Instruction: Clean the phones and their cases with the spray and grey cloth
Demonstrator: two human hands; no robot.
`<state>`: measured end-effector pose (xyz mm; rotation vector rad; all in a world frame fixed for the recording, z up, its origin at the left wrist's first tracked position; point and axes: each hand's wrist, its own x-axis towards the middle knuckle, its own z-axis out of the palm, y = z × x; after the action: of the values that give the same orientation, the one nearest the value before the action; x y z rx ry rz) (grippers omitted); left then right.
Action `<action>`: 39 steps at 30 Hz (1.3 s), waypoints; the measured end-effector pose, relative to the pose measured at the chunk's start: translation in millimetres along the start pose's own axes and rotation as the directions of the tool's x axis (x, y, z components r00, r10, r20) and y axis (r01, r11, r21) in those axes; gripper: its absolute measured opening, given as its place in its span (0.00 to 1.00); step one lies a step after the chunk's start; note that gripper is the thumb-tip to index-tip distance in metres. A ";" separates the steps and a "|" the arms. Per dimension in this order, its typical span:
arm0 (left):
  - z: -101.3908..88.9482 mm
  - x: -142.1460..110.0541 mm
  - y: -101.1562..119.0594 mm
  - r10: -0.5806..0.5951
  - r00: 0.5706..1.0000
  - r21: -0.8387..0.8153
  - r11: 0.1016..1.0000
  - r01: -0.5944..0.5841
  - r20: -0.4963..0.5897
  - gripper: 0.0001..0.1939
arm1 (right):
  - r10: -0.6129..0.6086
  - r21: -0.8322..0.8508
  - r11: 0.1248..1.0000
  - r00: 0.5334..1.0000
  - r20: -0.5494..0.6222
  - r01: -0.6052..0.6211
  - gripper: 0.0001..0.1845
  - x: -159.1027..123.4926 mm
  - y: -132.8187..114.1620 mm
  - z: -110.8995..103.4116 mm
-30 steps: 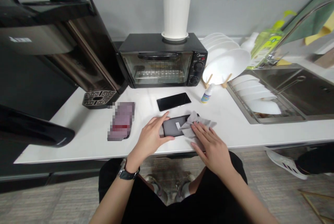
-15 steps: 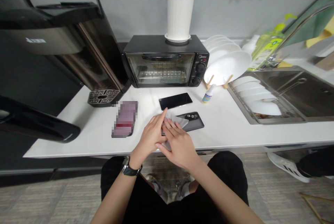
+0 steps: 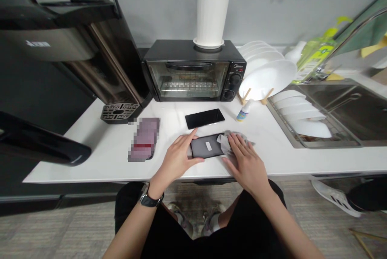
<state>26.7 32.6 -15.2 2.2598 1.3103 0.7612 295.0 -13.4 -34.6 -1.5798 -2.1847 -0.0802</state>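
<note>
A dark grey phone case (image 3: 203, 148) with a small pale label lies flat near the counter's front edge. My left hand (image 3: 178, 152) grips its left end, thumb along the near edge and fingers at the far edge. Over its right end my right hand (image 3: 246, 160) presses a crumpled grey-white cloth (image 3: 224, 144) under nearly flat fingers. The cloth hides that end, camera area included. Just beyond the case rests a black phone (image 3: 204, 118), screen up. A small white bottle (image 3: 243, 112) with a coloured label stands to the right of the phone.
A pixelated purple item (image 3: 144, 138) lies on the left. Behind are a water dispenser (image 3: 99, 65), a toaster oven (image 3: 193, 77) bearing a utensil holder (image 3: 211, 19), and racked plates (image 3: 269, 75). The sink (image 3: 344, 130) is on the right; another person's shoe (image 3: 335, 198) shows below.
My right hand has slid right with the cloth, away from my left hand. The case's left part and label are now uncovered, and its camera end is covered.
</note>
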 end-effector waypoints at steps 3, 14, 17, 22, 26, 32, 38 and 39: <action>0.8 0.6 -0.5 0.005 1.000 -0.007 1.000 -0.005 -0.004 0.53 | 0.012 0.035 0.999 1.000 -0.028 -0.011 0.43 19.5 -19.2 13.3; -1.7 -4.5 -3.6 -0.023 1.000 -0.063 0.998 0.023 0.004 0.53 | -0.197 0.306 0.939 0.976 0.098 0.159 0.33 30.6 -109.7 18.2; -1.8 -3.3 -1.4 -0.009 1.000 -0.044 0.999 0.010 0.008 0.53 | -0.223 0.264 0.946 0.968 0.112 0.188 0.33 8.1 -84.9 7.3; -3.2 -0.1 0.2 -0.016 1.000 -0.033 0.999 0.017 0.016 0.56 | -0.132 0.071 0.989 0.987 0.090 0.126 0.37 -22.2 -29.0 -5.3; -4.0 1.3 -0.1 -0.028 0.999 -0.038 0.999 0.028 0.023 0.56 | -0.010 -0.020 1.000 1.000 0.023 0.011 0.37 -16.5 -5.3 -3.1; -2.4 1.2 -1.1 -0.021 1.000 -0.034 0.999 0.021 0.019 0.57 | 0.110 -0.018 0.994 0.993 -0.050 -0.111 0.42 23.5 -36.7 24.2; 1.3 -1.5 -5.2 0.015 1.000 -0.037 0.999 -0.015 -0.013 0.49 | 0.118 0.104 0.987 0.993 0.025 -0.120 0.36 56.0 -100.7 41.5; 1.5 -2.1 -5.5 0.018 1.000 -0.038 0.999 -0.018 -0.019 0.47 | 0.071 0.142 0.987 0.996 0.047 -0.077 0.34 58.4 -106.9 40.9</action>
<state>23.2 33.2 -20.2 2.2430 1.2748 0.8080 169.7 13.8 -27.1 -1.5928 -2.1085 0.1310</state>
